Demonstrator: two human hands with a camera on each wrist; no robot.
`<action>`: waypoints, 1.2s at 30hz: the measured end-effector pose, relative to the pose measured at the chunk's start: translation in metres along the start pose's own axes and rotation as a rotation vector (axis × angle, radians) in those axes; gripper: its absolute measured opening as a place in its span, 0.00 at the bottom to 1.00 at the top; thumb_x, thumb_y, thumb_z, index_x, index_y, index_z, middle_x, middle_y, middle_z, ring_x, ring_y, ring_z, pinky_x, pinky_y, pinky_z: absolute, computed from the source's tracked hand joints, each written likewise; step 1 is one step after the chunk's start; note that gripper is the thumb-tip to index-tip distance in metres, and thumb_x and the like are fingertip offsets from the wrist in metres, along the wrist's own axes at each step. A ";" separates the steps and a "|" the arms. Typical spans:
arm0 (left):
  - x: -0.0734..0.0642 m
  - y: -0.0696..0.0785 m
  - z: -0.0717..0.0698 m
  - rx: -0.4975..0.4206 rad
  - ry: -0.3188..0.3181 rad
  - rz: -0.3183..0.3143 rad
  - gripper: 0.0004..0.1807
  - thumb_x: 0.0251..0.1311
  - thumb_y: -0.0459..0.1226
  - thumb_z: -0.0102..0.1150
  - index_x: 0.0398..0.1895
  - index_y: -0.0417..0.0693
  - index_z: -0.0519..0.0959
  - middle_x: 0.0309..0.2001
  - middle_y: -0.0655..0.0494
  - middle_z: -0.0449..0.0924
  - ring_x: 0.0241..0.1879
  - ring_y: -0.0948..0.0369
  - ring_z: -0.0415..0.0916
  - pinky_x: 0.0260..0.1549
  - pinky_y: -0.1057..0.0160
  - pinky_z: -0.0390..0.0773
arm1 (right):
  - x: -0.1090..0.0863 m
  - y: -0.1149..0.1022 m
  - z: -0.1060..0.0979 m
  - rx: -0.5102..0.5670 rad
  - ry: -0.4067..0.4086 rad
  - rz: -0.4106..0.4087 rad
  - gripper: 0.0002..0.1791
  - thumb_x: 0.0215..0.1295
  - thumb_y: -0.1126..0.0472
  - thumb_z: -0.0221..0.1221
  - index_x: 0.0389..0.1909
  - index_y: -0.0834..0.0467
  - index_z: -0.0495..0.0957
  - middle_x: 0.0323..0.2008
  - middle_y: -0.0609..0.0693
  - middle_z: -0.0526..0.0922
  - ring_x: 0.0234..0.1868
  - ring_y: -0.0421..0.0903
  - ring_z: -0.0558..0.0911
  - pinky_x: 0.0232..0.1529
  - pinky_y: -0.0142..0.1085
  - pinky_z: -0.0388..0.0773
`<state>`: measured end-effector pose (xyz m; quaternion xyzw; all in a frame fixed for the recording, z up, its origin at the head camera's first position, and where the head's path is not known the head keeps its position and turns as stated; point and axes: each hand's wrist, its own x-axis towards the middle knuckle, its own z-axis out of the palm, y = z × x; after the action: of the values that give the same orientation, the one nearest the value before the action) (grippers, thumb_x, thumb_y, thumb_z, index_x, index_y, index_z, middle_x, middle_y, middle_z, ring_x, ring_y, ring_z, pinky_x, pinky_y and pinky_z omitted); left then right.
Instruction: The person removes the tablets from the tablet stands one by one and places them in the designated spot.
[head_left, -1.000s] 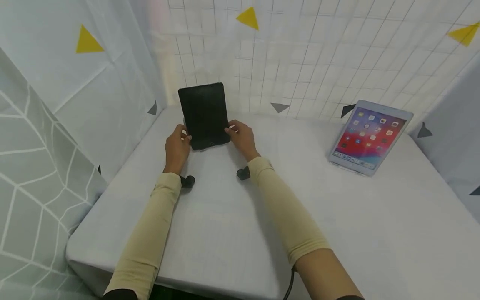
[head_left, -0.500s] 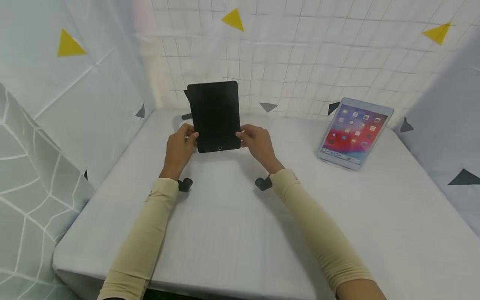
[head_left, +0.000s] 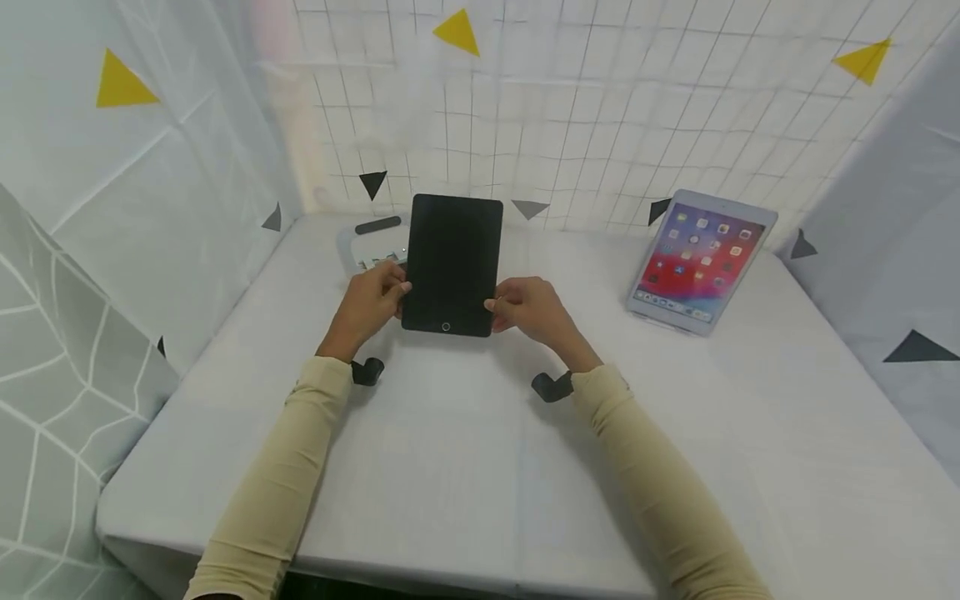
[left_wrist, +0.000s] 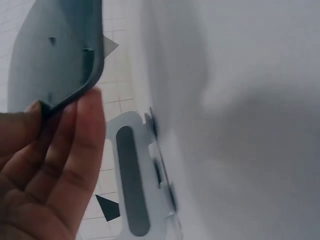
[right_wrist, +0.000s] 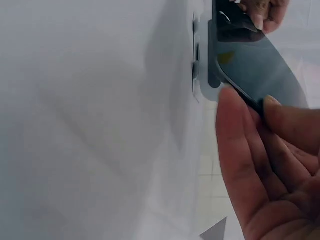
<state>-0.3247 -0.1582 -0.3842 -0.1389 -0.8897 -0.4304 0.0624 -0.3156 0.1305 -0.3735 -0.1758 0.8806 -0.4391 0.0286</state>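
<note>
A black tablet (head_left: 452, 267) with a round home button is held up above the white table, its dark screen facing me. My left hand (head_left: 365, 307) pinches its left edge low down, thumb in front and fingers behind. On the opposite edge, my right hand (head_left: 531, 308) grips it the same way. Both wrist views show the thumbs over the glossy screen, which reflects its surroundings. Behind the tablet on the left lies a pale grey stand (head_left: 352, 242) with a dark pad and metal hinge parts, also in the left wrist view as a stand (left_wrist: 134, 175); the tablet covers part of it.
To the right, a white tablet (head_left: 701, 262) with app icons on its screen leans at a tilt. The white table (head_left: 450, 467) meets a gridded curtain (head_left: 600, 108) at the back and a grey patterned cloth (head_left: 52, 375) at the left.
The black tablet has come off the stand and moved right and nearer to me, with both hands gripping it. The stand behind has come into view. The head view has shifted slightly.
</note>
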 end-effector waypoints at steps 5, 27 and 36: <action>0.002 -0.003 0.003 0.016 -0.121 -0.026 0.11 0.78 0.37 0.56 0.54 0.37 0.76 0.33 0.47 0.84 0.30 0.53 0.84 0.34 0.55 0.77 | -0.004 0.010 -0.002 0.020 -0.076 0.051 0.12 0.74 0.61 0.63 0.48 0.67 0.81 0.31 0.53 0.89 0.31 0.48 0.90 0.49 0.47 0.83; -0.003 -0.006 0.012 0.091 -0.292 -0.054 0.13 0.77 0.41 0.57 0.47 0.37 0.80 0.26 0.51 0.81 0.25 0.57 0.75 0.28 0.58 0.72 | -0.004 0.017 -0.011 -0.038 -0.340 0.179 0.13 0.73 0.58 0.64 0.36 0.66 0.84 0.30 0.55 0.88 0.32 0.50 0.89 0.39 0.41 0.85; -0.001 -0.009 0.014 0.161 -0.335 -0.065 0.15 0.77 0.42 0.56 0.47 0.37 0.82 0.28 0.52 0.83 0.28 0.56 0.75 0.30 0.57 0.73 | -0.008 0.019 -0.010 -0.025 -0.371 0.184 0.14 0.74 0.58 0.63 0.36 0.67 0.84 0.30 0.55 0.89 0.32 0.50 0.89 0.38 0.41 0.86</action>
<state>-0.3261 -0.1526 -0.3996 -0.1745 -0.9233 -0.3302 -0.0896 -0.3154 0.1515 -0.3827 -0.1727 0.8780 -0.3836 0.2284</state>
